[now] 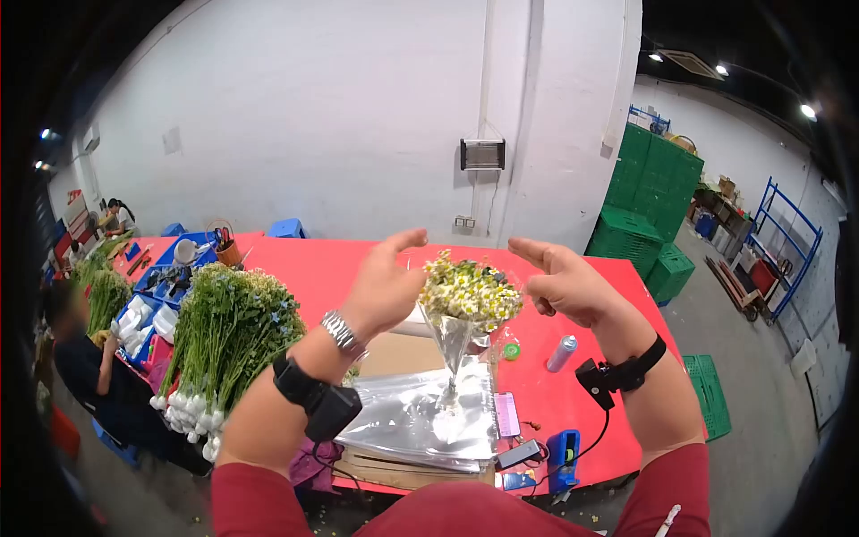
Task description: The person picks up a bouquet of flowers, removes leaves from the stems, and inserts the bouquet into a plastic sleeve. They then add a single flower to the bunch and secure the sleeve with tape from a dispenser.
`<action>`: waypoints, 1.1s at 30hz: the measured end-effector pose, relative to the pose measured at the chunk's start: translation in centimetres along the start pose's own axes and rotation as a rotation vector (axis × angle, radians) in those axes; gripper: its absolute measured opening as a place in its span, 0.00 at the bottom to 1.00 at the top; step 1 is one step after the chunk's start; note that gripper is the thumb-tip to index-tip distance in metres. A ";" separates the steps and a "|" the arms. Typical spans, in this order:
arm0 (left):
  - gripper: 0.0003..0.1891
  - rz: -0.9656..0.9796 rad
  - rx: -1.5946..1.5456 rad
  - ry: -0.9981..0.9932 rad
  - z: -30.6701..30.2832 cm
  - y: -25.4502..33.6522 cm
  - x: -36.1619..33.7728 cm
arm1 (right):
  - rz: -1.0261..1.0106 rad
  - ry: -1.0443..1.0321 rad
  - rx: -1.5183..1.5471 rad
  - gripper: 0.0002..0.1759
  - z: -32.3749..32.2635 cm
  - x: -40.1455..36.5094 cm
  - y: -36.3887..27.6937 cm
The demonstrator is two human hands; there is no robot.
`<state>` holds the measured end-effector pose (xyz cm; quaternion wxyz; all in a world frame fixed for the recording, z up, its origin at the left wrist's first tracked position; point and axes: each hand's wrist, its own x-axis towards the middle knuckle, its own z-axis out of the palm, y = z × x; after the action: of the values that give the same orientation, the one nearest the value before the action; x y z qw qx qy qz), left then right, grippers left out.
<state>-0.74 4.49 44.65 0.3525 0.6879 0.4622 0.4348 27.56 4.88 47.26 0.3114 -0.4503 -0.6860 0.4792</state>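
Observation:
A bouquet of small white-and-yellow daisy-like flowers (474, 297) in a clear cone-shaped wrapper (453, 347) is in the middle of the head view, its narrow end over a stack of clear plastic sleeves (380, 416). My left hand (391, 285) is raised at the bouquet's left edge, index finger stretched out. Just off the right edge is my right hand (568, 282), with its upper fingers pointing inward and its lower fingers bent. Neither hand grips anything. A silver watch (338, 329) circles my left wrist, and black strapped devices sit on both forearms.
The red table (340, 268) carries a spray can (562, 353), a green tape roll (511, 351), a pink-screened phone (507, 414) and a blue tape dispenser (564, 456). A large flower bundle (228, 336) lies left, near a seated person (89, 367). Green crates (626, 242) stand behind right.

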 end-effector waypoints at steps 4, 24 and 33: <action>0.48 0.403 -0.408 0.198 2.6 -6.0 -5.0 | -0.488 0.390 0.593 0.48 0.8 -1.8 6.2; 0.26 0.145 -0.894 0.100 8.3 -11.5 -10.1 | 0.156 0.441 0.016 0.21 20.0 -11.7 26.2; 0.20 0.362 0.150 -0.264 0.7 -13.4 -5.3 | 0.304 0.475 -0.012 0.19 18.1 -24.5 27.4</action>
<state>-5.53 3.79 31.01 0.2738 0.8347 0.3124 0.3617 30.62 -20.68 15.40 0.3854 -0.6497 -0.5213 0.3971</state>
